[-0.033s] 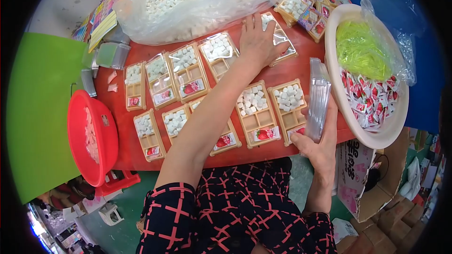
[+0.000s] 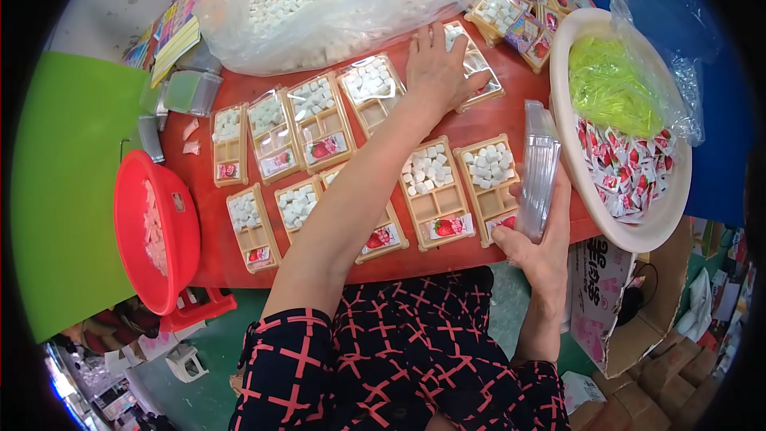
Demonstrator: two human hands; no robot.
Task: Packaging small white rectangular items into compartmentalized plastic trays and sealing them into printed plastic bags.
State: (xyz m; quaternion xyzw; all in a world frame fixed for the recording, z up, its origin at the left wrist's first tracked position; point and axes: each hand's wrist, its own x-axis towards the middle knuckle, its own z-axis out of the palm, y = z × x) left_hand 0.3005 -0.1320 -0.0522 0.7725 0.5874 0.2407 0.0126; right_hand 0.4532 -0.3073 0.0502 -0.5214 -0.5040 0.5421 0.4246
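Note:
My left hand point(image 2: 437, 72) reaches across to the far row, its fingers spread over a tan compartment tray point(image 2: 480, 64) with a clear cover on it. My right hand point(image 2: 550, 247) is closed around an upright stack of clear plastic lids point(image 2: 539, 175) beside the front row's right end. The nearest tray to it point(image 2: 491, 187) holds white marshmallows point(image 2: 488, 166) and a strawberry-printed sachet partly behind my thumb. Several similar trays stand in two rows, and my left forearm hides some of them. Shiny clear covers show on trays in the far row, such as the covered tray point(image 2: 271, 134).
A large clear bag of marshmallows point(image 2: 311, 40) lies at the back. On the right stands a cream basin point(image 2: 560, 72) with strawberry sachets and green pieces; filled packs point(image 2: 527, 20) pile behind it. A red basin point(image 2: 128, 215) and more clear lids point(image 2: 191, 93) are at left.

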